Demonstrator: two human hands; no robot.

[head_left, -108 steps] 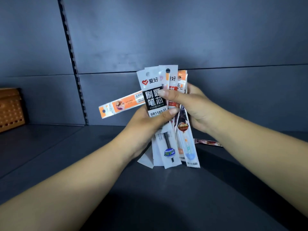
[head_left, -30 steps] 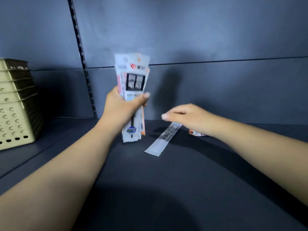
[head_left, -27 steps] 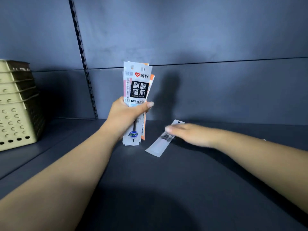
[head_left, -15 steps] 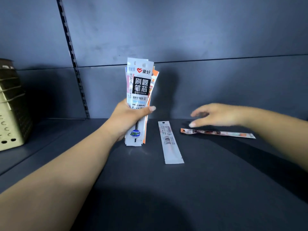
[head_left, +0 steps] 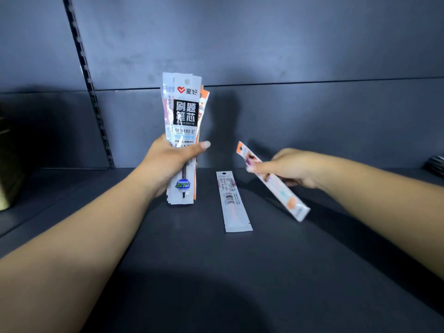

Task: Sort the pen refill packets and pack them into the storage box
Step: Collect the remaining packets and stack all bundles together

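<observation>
left hand (head_left: 168,162) grips the bundle (head_left: 183,131) upright on the shelf (head_left: 216,272). right hand (head_left: 290,168) pinches an orange packet (head_left: 274,182) mid-air, white packet (head_left: 233,203) lying between. loose bundle could probably fan out and slip.

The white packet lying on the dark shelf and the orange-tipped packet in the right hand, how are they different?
The white barcode packet lies flat on the dark shelf, untouched; the orange-tipped packet is held in the air by the right hand. The white barcode packet points nearly straight away; the orange-tipped packet slants. The white one shows a barcode, the other orange patches. Both are long, thin packets.
</observation>
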